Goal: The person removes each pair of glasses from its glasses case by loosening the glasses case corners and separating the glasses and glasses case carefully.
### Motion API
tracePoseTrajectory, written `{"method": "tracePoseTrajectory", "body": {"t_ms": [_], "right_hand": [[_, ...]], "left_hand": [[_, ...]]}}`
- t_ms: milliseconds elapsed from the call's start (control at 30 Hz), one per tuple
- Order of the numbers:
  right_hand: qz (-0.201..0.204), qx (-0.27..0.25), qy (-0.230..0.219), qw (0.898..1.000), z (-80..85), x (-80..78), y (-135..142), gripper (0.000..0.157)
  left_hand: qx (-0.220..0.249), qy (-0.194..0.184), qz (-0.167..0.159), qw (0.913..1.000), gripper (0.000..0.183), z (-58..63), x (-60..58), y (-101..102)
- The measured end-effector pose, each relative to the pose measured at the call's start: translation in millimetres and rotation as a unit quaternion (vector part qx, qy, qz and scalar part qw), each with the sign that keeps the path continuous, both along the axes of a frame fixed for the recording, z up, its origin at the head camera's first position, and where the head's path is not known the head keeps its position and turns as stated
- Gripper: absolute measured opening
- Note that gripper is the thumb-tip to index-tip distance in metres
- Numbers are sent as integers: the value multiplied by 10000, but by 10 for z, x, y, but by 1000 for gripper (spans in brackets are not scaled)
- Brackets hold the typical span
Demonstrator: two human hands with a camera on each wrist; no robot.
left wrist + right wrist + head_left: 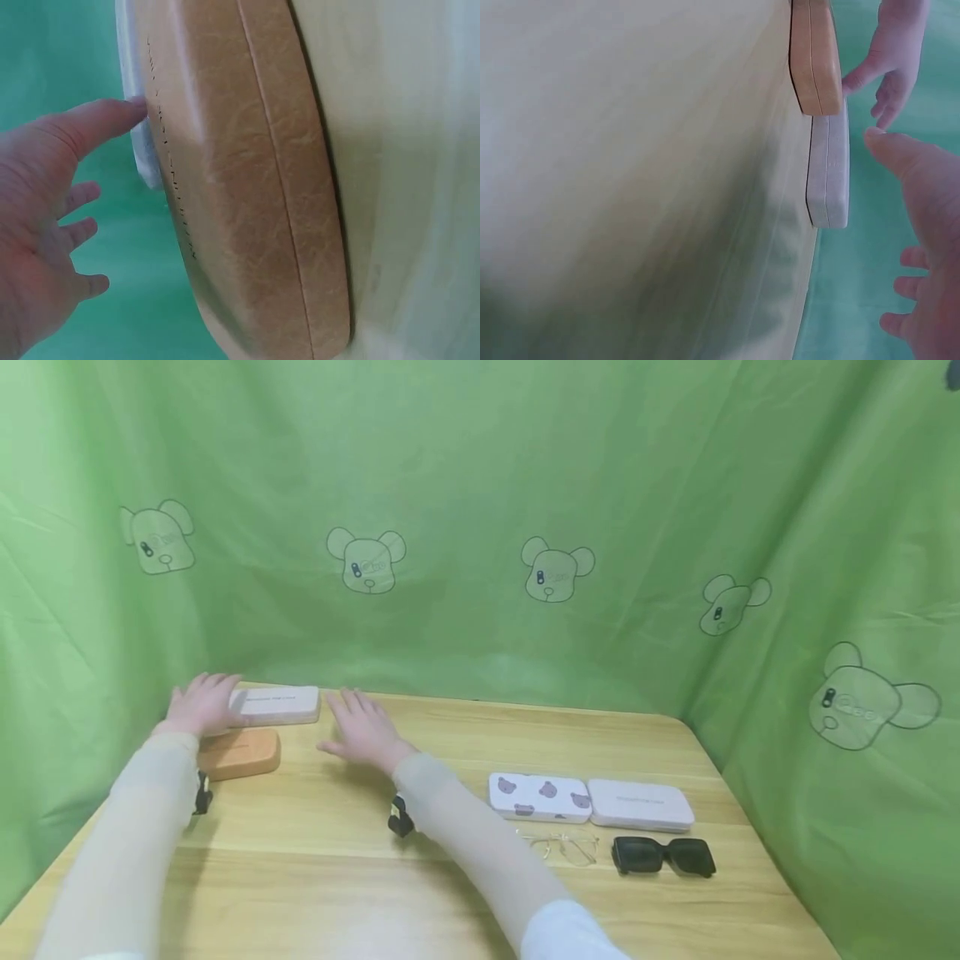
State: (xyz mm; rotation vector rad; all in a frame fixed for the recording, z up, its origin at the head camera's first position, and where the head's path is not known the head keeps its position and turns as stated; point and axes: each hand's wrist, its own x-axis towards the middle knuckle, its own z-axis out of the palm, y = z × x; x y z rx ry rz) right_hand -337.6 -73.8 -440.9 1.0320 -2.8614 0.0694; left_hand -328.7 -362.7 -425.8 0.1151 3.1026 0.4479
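Note:
At the far left of the table lies a white glasses case [281, 703] with a line of print on its lid. My left hand [202, 703] is at its left end, fingers extended; whether it touches the case I cannot tell. Nearer to me, partly behind the left wrist, sits a tan leather-look glasses case [243, 753], large in the left wrist view. My right hand [366, 731] hovers just right of the white case with its fingers spread, holding nothing. The right wrist view has both cases and both hands, the right thumb [900, 150] apart from the cases.
On the right, a bear-print glasses case [540, 797] and a second white case [641, 804] lie side by side. Before them are thin-framed clear glasses [573, 847] and black sunglasses [663, 857]. A green curtain [480, 635] hangs along the back and sides of the wooden table [322, 893].

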Motion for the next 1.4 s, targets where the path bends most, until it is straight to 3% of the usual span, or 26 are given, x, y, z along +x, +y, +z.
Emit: {"method": "tracePoseTrajectory", "body": {"t_ms": [267, 533, 767, 967, 1400], "right_hand": [[-300, -24, -250, 9992, 30, -124, -118, 94], [-319, 199, -244, 9990, -27, -116, -217, 93], [-289, 212, -258, 9990, -56, -62, -276, 93], [-214, 166, -287, 9992, -101, -39, -260, 93], [-271, 335, -410, 9982, -133, -65, -216, 95]], "left_hand": [[-408, -406, 82, 9983, 91, -12, -60, 7], [-589, -497, 214, 9968, 93, -113, -117, -76], [-712, -346, 125, 9968, 96, -190, -126, -136], [-748, -234, -138, 9968, 97, -194, -104, -138], [-802, 436, -277, 9954, 95, -97, -72, -88]]}}
